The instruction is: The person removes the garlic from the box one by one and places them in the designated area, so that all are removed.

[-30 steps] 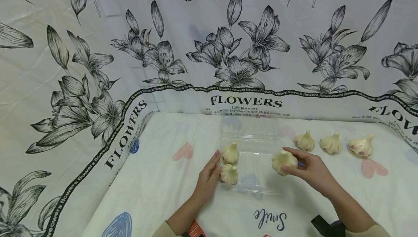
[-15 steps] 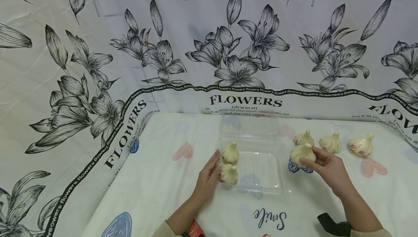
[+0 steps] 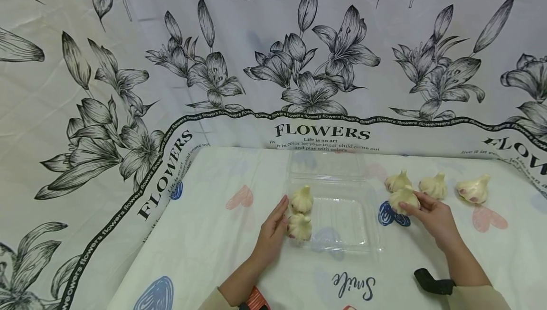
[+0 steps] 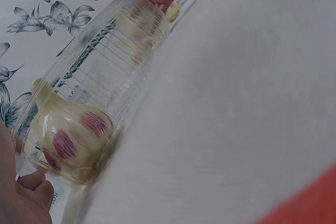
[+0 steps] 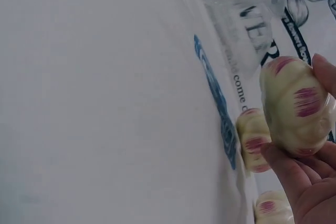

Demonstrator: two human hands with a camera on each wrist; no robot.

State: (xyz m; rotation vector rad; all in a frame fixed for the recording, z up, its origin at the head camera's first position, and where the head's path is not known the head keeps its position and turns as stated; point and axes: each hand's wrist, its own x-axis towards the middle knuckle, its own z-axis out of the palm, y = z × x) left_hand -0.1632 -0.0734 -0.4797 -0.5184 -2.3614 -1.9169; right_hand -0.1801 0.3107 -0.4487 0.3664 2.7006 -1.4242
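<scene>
My right hand [image 3: 433, 217] pinches a garlic bulb [image 3: 401, 200] between thumb and fingers, to the right of a clear plastic container [image 3: 348, 224]. In the right wrist view this held garlic bulb [image 5: 296, 106] appears raised, pale with purple patches. My left hand [image 3: 271, 229] rests along the container's left wall, its fingers fairly straight. Inside, against that wall, sit two garlic bulbs, a far one [image 3: 301, 199] and a near one [image 3: 299, 227]. Through the clear plastic, the left wrist view shows the near garlic bulb [image 4: 71, 135] close to the left hand [image 4: 26, 192].
Behind and right of the right hand stand three more bulbs in a row: a left bulb [image 3: 398, 180], a middle bulb [image 3: 433, 186] and a right bulb [image 3: 473, 189]. The container's lid [image 3: 326, 165] lies open behind it. A flower-printed cloth [image 3: 265, 82] hangs at the back.
My right hand has carried the garlic bulb rightward, from over the container's right side to a spot in front of the row's left bulb. The left hand stays against the container.
</scene>
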